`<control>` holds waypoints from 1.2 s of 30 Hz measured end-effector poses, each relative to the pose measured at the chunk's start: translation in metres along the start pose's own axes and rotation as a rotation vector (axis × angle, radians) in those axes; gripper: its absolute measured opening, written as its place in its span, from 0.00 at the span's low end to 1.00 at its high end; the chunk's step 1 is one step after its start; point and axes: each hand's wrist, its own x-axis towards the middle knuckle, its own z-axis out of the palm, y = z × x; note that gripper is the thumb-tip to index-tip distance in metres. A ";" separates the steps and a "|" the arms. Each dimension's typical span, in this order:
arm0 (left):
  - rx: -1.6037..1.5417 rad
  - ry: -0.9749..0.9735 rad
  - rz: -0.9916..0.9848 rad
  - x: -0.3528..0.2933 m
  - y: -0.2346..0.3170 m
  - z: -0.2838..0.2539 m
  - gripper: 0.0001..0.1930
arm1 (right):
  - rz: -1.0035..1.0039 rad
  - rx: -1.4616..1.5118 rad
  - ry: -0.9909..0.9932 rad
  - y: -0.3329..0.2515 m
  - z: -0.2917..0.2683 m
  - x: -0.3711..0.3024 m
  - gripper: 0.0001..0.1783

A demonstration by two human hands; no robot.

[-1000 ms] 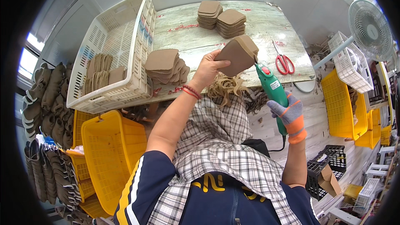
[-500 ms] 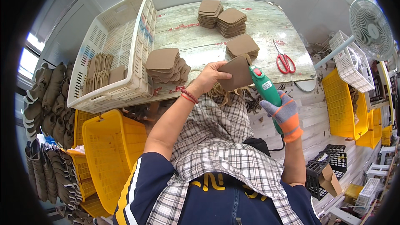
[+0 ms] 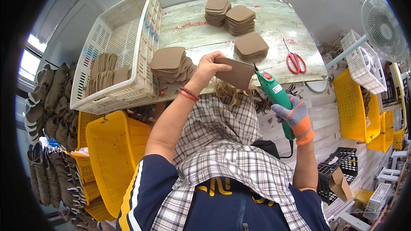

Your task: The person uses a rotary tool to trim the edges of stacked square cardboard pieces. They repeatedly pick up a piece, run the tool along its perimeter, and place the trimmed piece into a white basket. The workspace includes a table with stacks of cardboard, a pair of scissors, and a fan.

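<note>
Held up over the table's front edge is a brown, round-cornered pad [image 3: 235, 73], pinched at its upper left corner by my bare left hand [image 3: 208, 69]. My right hand [image 3: 296, 119], in a grey and orange glove, is wrapped round a green corded electric hand tool [image 3: 274, 90]. The tool's narrow dark tip stands close to the pad's right edge; whether they touch I cannot tell. Tan trimmed strips [image 3: 227, 94] hang below the pad over my checked apron. A stack of similar pads [image 3: 251, 45] lies just beyond, and an uneven stack [image 3: 168, 60] sits left of my left hand.
Two more pad stacks [image 3: 217, 6] stand at the table's back. Red-handled scissors [image 3: 295, 62] lie at the right. A white crate [image 3: 145, 55] with pads occupies the left side. Yellow bins [image 3: 107, 158], a black crate [image 3: 336, 175] and a fan [image 3: 383, 28] surround the table.
The pad has turned in my left hand and shifted slightly left, its right edge now facing the tool's tip. My right hand and the tool have moved a little right.
</note>
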 end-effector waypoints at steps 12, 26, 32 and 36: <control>-0.064 -0.100 -0.120 0.003 0.009 -0.009 0.06 | 0.002 -0.059 -0.139 0.001 -0.005 -0.003 0.18; 0.053 -0.202 -0.204 0.005 0.003 0.001 0.09 | -0.042 -0.195 -0.109 0.004 0.002 0.001 0.23; 0.071 -0.270 -0.237 0.004 0.006 0.009 0.09 | -0.040 -0.149 -0.117 0.005 0.006 0.004 0.23; 0.117 -0.331 -0.265 0.004 0.010 0.013 0.10 | -0.045 -0.146 -0.123 0.004 0.006 0.007 0.22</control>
